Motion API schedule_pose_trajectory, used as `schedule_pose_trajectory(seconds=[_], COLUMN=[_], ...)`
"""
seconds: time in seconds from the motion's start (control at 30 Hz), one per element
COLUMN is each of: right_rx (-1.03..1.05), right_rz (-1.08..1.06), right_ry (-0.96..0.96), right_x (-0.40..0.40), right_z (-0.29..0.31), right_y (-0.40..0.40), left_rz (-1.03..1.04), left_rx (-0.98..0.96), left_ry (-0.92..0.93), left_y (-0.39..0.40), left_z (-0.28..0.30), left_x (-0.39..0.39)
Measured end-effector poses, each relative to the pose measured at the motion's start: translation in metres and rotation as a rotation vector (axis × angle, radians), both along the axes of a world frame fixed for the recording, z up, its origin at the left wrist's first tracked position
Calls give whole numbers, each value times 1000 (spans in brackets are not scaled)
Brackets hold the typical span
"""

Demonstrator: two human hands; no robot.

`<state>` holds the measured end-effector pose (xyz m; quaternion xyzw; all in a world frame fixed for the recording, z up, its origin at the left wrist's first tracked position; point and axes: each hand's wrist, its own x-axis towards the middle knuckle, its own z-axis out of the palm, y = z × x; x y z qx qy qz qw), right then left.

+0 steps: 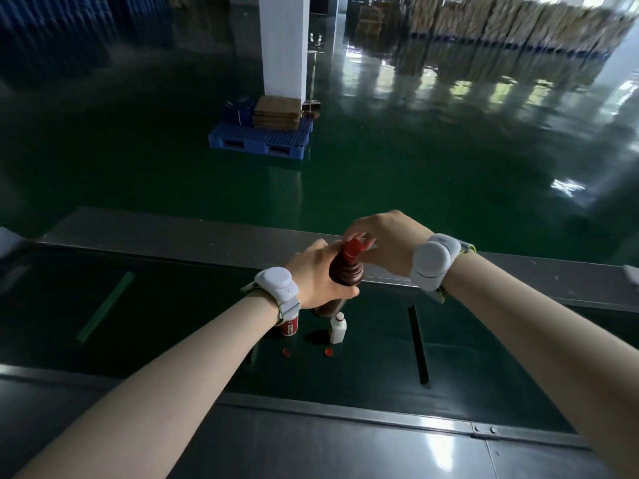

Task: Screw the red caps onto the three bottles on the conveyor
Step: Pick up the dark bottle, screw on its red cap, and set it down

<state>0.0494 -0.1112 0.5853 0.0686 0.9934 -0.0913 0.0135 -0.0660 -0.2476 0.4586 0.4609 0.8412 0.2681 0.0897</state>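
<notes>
Ribbed red cap [352, 249] on brown bottle [345, 273]

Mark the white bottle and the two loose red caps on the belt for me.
white bottle [337, 329], head view, middle of its body
left loose cap [285, 352], head view, its top face
right loose cap [329, 351], head view, its top face

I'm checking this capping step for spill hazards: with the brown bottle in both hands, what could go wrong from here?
1. The left hand holds the brown bottle tilted while the right hand works the red cap; it might cross-thread or leak.
2. The left wrist hangs right over the red-labelled bottle, beside the white bottle; lowering could knock one over.
3. Two loose caps lie on the belt and could roll off.
</notes>
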Motion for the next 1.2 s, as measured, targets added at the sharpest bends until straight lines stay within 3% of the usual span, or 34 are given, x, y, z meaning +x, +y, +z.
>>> schedule_pose_trajectory(seconds=[0.27,0.4,0.5,0.73,1.0,1.2], right_rx=[17,259,306,346,320,454], right_rz=[-53,-159,-186,85,-211,24], right_ry=[14,-3,49,177,88,263], right_x=[-9,-14,-13,-13,-15,-3], right_z=[-5,-9,-10,-21,-50,-57], right_y=[-12,-23,-23,-10,-3,20], left_rz=[-6,-22,6,28,94,50], left_rx=[13,54,47,46,-42,-60], left_ry=[21,15,25,30,149,62], left_y=[-21,-26,-25,-20,-5,16], left_z=[10,16,22,32,17,17], left_x=[-4,-5,-4,-2,16,25])
